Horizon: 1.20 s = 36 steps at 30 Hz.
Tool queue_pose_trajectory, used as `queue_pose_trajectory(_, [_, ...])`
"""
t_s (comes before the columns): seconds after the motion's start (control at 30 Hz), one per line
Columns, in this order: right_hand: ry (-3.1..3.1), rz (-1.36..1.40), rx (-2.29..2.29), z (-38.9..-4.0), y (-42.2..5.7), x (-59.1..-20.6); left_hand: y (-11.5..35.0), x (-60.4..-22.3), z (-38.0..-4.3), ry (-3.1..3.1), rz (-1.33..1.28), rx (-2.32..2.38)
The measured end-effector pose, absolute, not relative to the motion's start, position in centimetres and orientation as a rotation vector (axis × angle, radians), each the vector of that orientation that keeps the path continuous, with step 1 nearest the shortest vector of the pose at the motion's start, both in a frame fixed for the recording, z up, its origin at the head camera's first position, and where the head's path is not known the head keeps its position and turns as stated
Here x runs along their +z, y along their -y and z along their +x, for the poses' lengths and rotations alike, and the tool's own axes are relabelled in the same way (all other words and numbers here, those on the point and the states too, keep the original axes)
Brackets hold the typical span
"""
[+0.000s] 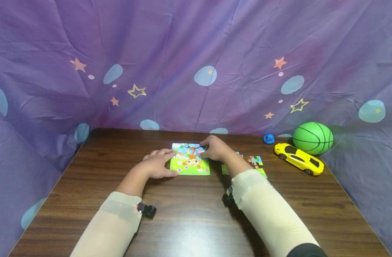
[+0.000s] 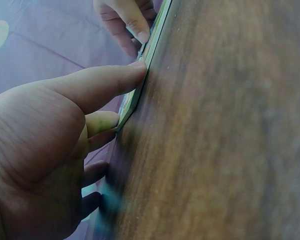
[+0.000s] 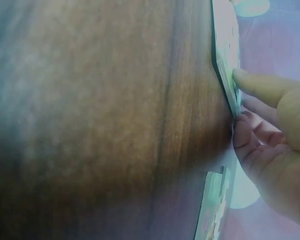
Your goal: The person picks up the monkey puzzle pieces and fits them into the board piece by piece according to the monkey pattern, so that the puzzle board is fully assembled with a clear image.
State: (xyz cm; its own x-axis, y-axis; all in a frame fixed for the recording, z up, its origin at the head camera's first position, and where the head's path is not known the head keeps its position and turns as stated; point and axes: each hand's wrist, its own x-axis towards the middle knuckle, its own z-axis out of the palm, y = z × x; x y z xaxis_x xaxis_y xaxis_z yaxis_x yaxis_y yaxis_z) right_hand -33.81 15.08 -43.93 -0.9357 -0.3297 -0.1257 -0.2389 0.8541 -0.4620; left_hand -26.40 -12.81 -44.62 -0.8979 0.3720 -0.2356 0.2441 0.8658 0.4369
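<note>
A square jigsaw puzzle with a cartoon monkey [image 1: 192, 162] lies on the wooden table. My left hand [image 1: 155, 165] rests at its left side, with the thumb [image 2: 125, 79] at the near left corner and relaxed fingers along the edge. At the far right corner, my right hand [image 1: 216, 148] pinches a puzzle piece [image 1: 203, 146] between thumb and fingers, its dark outline showing by the fingertips. The right thumb [image 3: 255, 86] lies over the puzzle's edge in the right wrist view. Most of that piece is hidden by the fingers.
Loose puzzle pieces [image 1: 255, 160] lie right of the puzzle, partly behind my right forearm. Farther right are a yellow toy car [image 1: 298, 158], a green ball [image 1: 313, 138] and a small blue object [image 1: 268, 139]. A purple curtain [image 1: 170, 71] hangs behind the table.
</note>
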Motion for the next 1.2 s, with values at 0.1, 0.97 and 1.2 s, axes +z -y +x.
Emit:
queue_pose_trajectory(0.1, [-2.825, -0.447, -0.662, -33.93, -15.04, -43.96, 12.81, -44.64, -26.42, -2.728, 0.461, 0.575])
queue_pose_trajectory(0.97, [-2.795, -0.419, -0.685, -34.24, -14.97, -44.02, 12.83, -44.44, -26.35, -2.727, 0.471, 0.568])
queue_pose_trajectory(1.2, [-2.807, -0.443, -0.677, -34.26, -14.98, -44.25, 12.84, -44.5, -26.33, -2.731, 0.473, 0.568])
